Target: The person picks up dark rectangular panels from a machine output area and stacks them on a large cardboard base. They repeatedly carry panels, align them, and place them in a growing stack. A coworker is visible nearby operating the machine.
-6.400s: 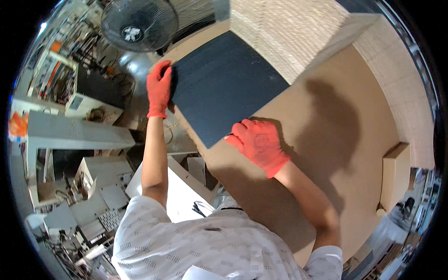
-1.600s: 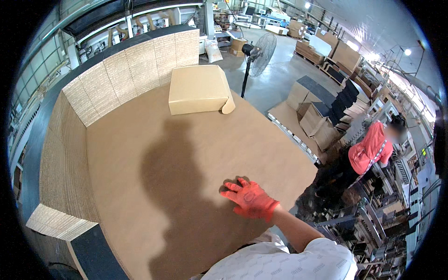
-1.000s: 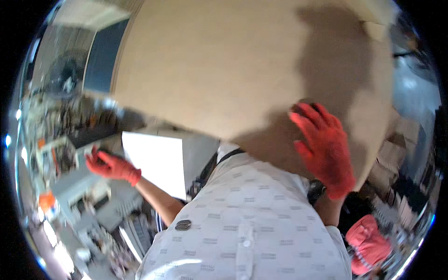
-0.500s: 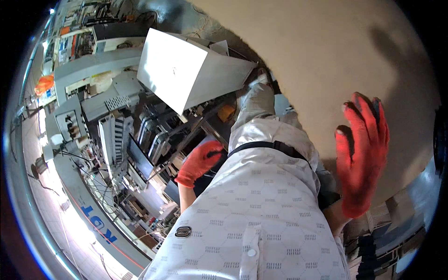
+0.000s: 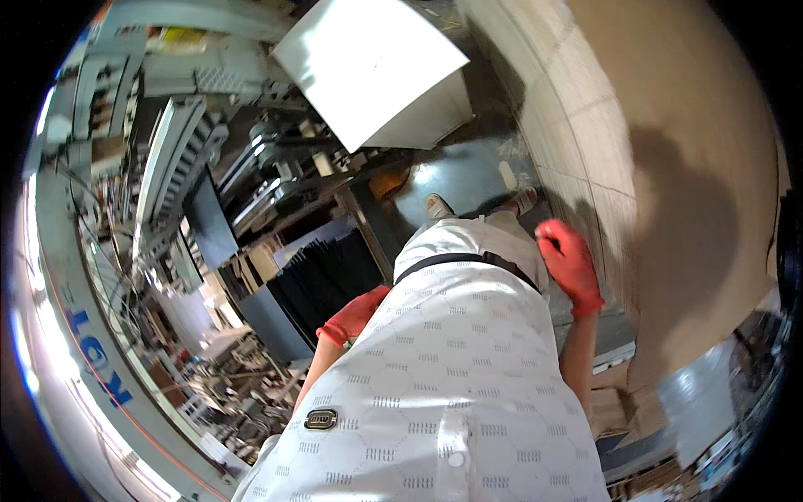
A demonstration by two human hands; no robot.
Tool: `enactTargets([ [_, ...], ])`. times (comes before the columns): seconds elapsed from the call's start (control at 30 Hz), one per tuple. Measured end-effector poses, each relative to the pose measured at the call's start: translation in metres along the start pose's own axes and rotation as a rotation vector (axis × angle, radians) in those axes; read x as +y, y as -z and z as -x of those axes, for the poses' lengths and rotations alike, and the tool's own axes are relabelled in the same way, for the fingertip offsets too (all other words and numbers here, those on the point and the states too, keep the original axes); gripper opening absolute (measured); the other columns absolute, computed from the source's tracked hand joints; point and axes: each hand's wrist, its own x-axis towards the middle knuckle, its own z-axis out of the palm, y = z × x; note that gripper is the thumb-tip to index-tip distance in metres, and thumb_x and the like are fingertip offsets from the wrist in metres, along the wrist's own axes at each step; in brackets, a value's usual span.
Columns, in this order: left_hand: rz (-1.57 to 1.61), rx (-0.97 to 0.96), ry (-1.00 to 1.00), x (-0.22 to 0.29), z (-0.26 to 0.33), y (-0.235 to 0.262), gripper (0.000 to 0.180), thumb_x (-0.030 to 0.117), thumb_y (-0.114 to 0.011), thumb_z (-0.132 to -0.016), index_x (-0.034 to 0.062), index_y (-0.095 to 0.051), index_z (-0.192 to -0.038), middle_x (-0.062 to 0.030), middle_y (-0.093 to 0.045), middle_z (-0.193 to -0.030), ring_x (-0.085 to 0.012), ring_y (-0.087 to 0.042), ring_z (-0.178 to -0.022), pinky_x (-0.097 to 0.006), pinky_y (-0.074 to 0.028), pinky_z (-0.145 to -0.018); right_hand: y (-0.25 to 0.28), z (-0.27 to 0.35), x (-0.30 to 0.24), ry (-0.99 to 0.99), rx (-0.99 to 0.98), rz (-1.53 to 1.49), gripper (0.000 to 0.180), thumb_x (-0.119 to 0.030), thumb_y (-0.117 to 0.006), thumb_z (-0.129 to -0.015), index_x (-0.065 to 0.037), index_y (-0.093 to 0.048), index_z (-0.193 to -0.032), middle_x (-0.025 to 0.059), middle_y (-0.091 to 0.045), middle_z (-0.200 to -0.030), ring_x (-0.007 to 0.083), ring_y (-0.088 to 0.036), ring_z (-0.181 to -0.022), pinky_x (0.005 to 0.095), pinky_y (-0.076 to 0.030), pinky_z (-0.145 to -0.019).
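Observation:
My left hand (image 5: 355, 318), in a red knitted glove, hangs beside the left of my waist. Its fingertips are hidden by my shirt, and nothing shows in it. On the other side, my right hand (image 5: 572, 264), also red-gloved, hangs by my right hip with its fingers curled in and nothing visible in them. Nearest to it stands a tall stack of brown cardboard sheets (image 5: 590, 117), apart from the hand. A stack of black sheets (image 5: 328, 276) is close to my left hand, on a low level.
A large white box-shaped cover (image 5: 376, 63) juts out ahead on the left. Along the left runs a long grey machine (image 5: 109, 368) with rails and cables. Grey floor (image 5: 460, 171) lies around my feet, between machine and stack. Something orange (image 5: 387, 184) sits below the white cover.
My right hand has dropped from over the cardboard to my hip, its spread fingers now curled. My left hand has moved slightly down. The view has shifted, showing both feet and the stack's side.

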Motion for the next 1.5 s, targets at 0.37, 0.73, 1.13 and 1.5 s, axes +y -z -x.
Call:
enactTargets([
  [0.37, 0.201, -0.006, 0.091, -0.09, 0.057, 0.049, 0.048, 0.009, -0.072, -0.087, 0.0008, -0.057, -0.132, -0.0066, -0.067, -0.122, -0.0128, -0.056, -0.109, -0.031, -0.044, -0.098, -0.045, -0.025, -0.093, -0.166, -0.573, -0.183, 0.02, -0.003, -0.07, -0.082, 0.0, -0.065, -0.102, 0.0023, -0.066, -0.094, 0.0101, -0.06, -0.09, 0.0268, -0.049, -0.083],
  [0.73, 0.501, 0.094, -0.014, -0.151, 0.106, 0.002, 0.036, 0.004, -0.073, -0.081, -0.001, -0.066, -0.117, 0.0007, -0.071, -0.096, -0.0057, -0.055, -0.089, -0.029, -0.048, -0.079, -0.108, -0.108, -0.13, -0.021, -0.945, -0.014, 0.02, -0.017, -0.064, -0.091, 0.001, -0.064, -0.097, 0.0048, -0.064, -0.093, 0.0146, -0.059, -0.088, 0.0297, -0.048, -0.082],
  [1.13, 0.773, 0.462, -0.103, -0.047, 0.163, -0.172, 0.025, 0.018, -0.073, -0.085, -0.0009, -0.065, -0.1, -0.0035, -0.062, -0.076, -0.0056, -0.05, -0.075, -0.032, -0.045, -0.064, -0.146, -0.188, -0.231, 0.127, -1.691, 0.186, 0.023, -0.02, -0.054, -0.095, 0.0, -0.057, -0.084, 0.0071, -0.053, -0.083, 0.0156, -0.051, -0.084, 0.03, -0.042, -0.08],
  [1.5, 0.894, 0.641, 0.312, -0.013, 0.075, -0.289, 0.033, 0.033, -0.076, -0.071, 0.0034, -0.063, -0.075, -0.0096, -0.066, -0.084, -0.0236, -0.064, -0.072, -0.043, -0.046, -0.06, -0.27, -0.216, -0.27, 1.348, -1.126, 0.497, 0.022, -0.021, -0.064, -0.09, 0.0, -0.067, -0.085, 0.0154, -0.067, -0.082, 0.0305, -0.059, -0.073, 0.0413, -0.049, -0.072],
])
